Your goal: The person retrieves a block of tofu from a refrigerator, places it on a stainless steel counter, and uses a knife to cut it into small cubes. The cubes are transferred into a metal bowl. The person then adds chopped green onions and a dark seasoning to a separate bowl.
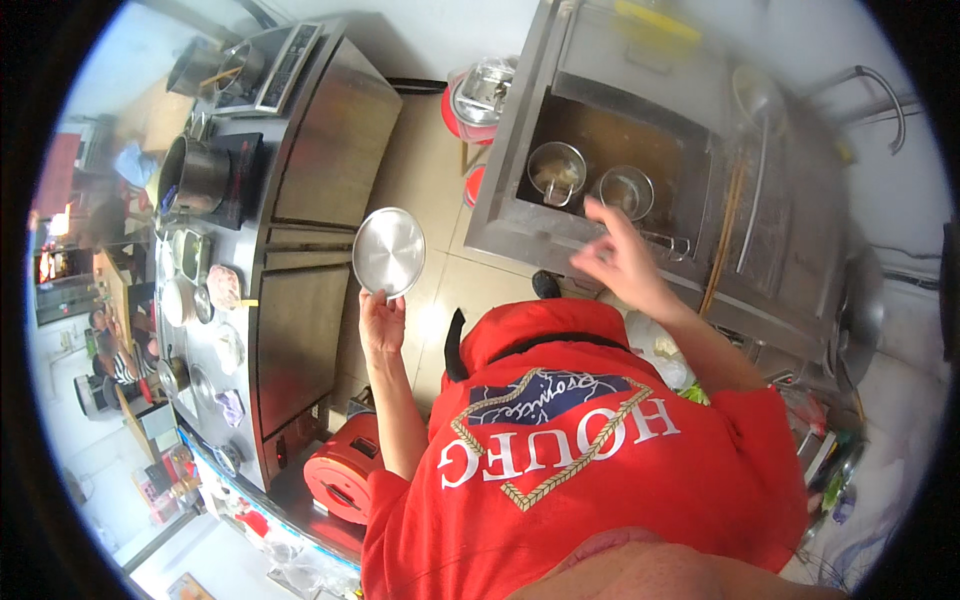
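Observation:
My left hand (382, 324) holds a round, shallow stainless steel plate (388, 252) by its near rim, raised over the tiled floor. Nothing shows on the plate's shiny face. My right hand (621, 262), slightly blurred, hovers at the front edge of a steel cooking tank (502, 214), thumb and fingers apart and nothing seen between them. Brownish liquid (667, 157) fills the tank. Two round wire strainer baskets sit in it: the left basket (556, 169) holds pale food, and the right basket (627, 191) is just beyond my fingertips. Its contents are unclear.
Long wooden chopsticks (724, 236) lie across the cooker's right side. To the left, a steel counter (247, 330) bears a tall pot (196, 176) on a hob, bowls and bags. A red lidded container (341, 472) stands low at left. Several people (124, 360) are in the background.

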Demonstrator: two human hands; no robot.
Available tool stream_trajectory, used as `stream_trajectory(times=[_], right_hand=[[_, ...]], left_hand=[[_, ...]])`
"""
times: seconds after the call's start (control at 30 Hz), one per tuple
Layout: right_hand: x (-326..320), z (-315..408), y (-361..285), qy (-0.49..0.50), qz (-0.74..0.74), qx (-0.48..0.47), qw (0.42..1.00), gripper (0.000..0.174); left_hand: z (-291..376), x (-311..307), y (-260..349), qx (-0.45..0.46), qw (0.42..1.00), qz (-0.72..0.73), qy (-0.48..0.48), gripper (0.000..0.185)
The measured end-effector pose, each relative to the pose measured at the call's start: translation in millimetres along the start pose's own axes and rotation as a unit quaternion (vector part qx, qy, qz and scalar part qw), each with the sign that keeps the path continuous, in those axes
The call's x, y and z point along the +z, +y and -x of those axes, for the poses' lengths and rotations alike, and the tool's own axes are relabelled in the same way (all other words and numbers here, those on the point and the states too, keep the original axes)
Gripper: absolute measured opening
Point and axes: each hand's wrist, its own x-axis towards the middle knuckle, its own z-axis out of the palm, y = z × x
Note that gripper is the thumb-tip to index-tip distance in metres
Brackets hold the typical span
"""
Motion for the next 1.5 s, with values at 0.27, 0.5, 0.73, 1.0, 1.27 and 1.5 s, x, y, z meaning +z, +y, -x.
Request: stream_trajectory(times=[0.27, 0.5, 0.73, 1.0, 1.27, 1.5], right_hand=[[74, -79, 82, 0.177, -0.247, 0.250, 0.919, 0.024], [46, -46, 88, 0.199, -0.149, 0.172, 0.953, 0.016], [45, -58, 112, 0.219, -0.022, 0.137, 0.966, 0.016], [45, -61, 82, 0.176, -0.085, 0.173, 0.965, 0.017], [30, -53, 59, 0.078, -0.137, 0.280, 0.947, 0.047], [-99, -42, -40, 0.057, 0.028, 0.150, 0.987, 0.061]], left_hand=[[-4, 8, 27, -0.013, 0.999, -0.032, -0.020, 0.025], [8, -50, 26, -0.016, 0.997, -0.063, 0.048, 0.029], [9, -61, 23, -0.031, 0.994, -0.087, 0.056, 0.030], [17, -56, 15, -0.051, 0.992, -0.101, 0.047, 0.030], [12, -40, -9, -0.061, 0.992, -0.099, 0.047, 0.030], [23, -27, -24, -0.030, 0.993, -0.069, 0.092, 0.032]])
